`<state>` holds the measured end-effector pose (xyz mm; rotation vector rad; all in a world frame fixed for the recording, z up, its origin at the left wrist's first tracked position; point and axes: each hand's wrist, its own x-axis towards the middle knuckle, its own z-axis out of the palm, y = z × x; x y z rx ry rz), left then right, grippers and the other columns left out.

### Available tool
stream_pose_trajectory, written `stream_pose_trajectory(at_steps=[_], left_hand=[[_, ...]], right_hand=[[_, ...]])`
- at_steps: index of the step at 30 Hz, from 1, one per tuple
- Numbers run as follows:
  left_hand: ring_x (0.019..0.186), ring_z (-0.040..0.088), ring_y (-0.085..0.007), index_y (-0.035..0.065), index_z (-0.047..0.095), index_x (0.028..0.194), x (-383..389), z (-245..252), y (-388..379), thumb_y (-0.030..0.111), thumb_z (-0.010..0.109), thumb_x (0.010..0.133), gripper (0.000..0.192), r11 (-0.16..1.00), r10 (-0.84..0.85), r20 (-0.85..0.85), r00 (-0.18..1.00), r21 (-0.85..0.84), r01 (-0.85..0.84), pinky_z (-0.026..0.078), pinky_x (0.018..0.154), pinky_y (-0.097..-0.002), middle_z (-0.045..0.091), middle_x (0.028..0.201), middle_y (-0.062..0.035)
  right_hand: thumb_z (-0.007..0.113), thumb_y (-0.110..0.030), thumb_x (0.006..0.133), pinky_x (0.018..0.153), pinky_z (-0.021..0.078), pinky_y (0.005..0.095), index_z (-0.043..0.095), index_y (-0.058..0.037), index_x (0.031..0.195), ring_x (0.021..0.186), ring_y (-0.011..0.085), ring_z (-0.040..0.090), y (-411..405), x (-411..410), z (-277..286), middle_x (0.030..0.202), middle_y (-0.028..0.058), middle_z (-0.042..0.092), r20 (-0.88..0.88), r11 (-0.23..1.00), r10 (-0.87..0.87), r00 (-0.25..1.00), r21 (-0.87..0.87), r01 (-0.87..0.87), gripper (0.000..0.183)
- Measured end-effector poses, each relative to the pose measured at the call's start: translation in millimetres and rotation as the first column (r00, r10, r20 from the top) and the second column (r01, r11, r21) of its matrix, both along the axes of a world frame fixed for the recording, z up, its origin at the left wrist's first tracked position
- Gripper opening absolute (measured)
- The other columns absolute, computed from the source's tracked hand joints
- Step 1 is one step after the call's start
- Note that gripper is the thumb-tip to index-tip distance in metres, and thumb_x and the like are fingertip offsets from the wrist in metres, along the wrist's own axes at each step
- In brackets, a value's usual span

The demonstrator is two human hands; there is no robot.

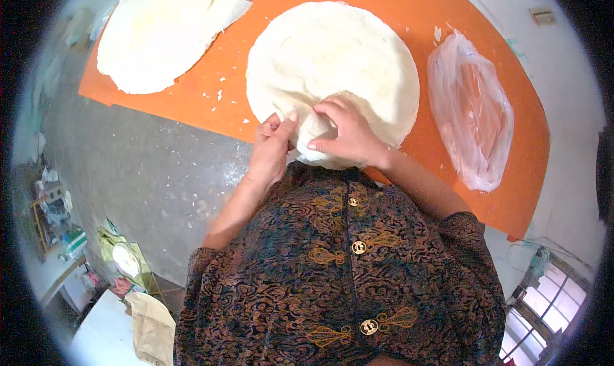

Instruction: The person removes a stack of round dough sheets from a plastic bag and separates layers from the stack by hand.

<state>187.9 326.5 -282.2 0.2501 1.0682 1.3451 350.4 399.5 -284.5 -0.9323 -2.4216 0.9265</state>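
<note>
A large round cream-white sheet (336,49), thin and flexible, lies on an orange table (230,83) right in front of me. Its near edge bunches up at the table's edge by my body. My left hand (276,143) pinches that edge between thumb and fingers. On the other side of the bunched part, my right hand (348,131) curves over it, thumb and fingertips on the material. A second, similar white sheet (163,35) lies at the table's left end. Whatever is under the folded part is hidden.
A crumpled clear plastic bag (472,111) lies on the table at the right. Small white flakes are scattered over the orange top. Grey floor (168,174) shows at the left. A brown paper bag (152,325) rests on a white surface at the lower left.
</note>
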Motion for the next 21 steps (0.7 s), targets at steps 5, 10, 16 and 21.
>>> stream_pose_trajectory(at_steps=[5,10,16,21], left_hand=[[0.073,0.058,-0.0063,0.0033,0.060,0.100,-18.8,-25.2,-8.9,0.012,0.058,0.087,0.016,0.987,-0.154,-0.059,0.986,0.046,0.156,0.045,0.059,-0.0205,0.064,0.088,-0.0021],[0.074,0.058,-0.0067,0.0029,0.059,0.100,-21.9,-28.3,-8.1,0.006,0.058,0.084,0.016,0.984,-0.177,-0.094,0.980,-0.007,0.177,0.045,0.060,-0.0205,0.065,0.089,-0.0031],[0.073,0.059,-0.0102,-0.0007,0.057,0.100,-14.0,-12.9,-3.5,0.000,0.057,0.082,0.018,0.993,-0.118,-0.141,0.983,0.017,0.121,0.048,0.061,-0.0240,0.065,0.090,-0.0055],[0.074,0.060,-0.0116,0.0001,0.056,0.103,-17.9,-42.9,-8.8,0.000,0.057,0.082,0.021,0.996,-0.092,-0.121,0.988,-0.002,0.093,0.049,0.063,-0.0252,0.065,0.091,-0.0064]], right_hand=[[0.071,-0.026,0.070,0.083,0.0443,0.0437,0.054,0.0020,0.104,0.093,0.0369,0.056,-3.4,-3.6,2.0,0.099,0.0188,0.058,-0.020,0.989,0.052,0.998,0.139,-0.049,0.047],[0.064,-0.014,0.076,0.068,0.0508,0.0376,0.054,0.0000,0.096,0.078,0.0326,0.061,-7.7,-3.5,11.5,0.093,0.0146,0.061,0.226,0.991,0.107,0.968,0.055,-0.123,0.027],[0.060,-0.008,0.075,0.059,0.0487,0.0356,0.054,-0.0033,0.085,0.069,0.0271,0.060,-22.5,-15.4,10.8,0.080,0.0139,0.060,0.271,0.975,-0.088,0.958,0.222,0.027,0.013],[0.057,-0.004,0.078,0.055,0.0447,0.0281,0.055,-0.0023,0.081,0.058,0.0156,0.054,5.8,-1.8,-10.0,0.069,0.0116,0.057,0.059,0.939,-0.331,0.942,-0.081,0.335,0.004]])
